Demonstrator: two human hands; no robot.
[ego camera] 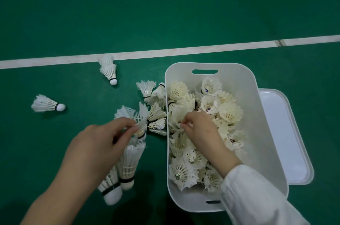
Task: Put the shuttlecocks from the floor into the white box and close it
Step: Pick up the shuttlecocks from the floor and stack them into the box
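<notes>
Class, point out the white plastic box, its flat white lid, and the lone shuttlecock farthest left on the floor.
white plastic box (pixel 257 114), head view, bare right inner wall.
flat white lid (pixel 287 132), head view, its flat centre.
lone white feather shuttlecock (pixel 47 104), head view, feather skirt.

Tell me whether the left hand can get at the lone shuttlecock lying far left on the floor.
Probably yes. The lone shuttlecock lies on bare green floor with nothing between it and the left hand. But that hand is pinching feathers in the pile beside the white box.
</notes>
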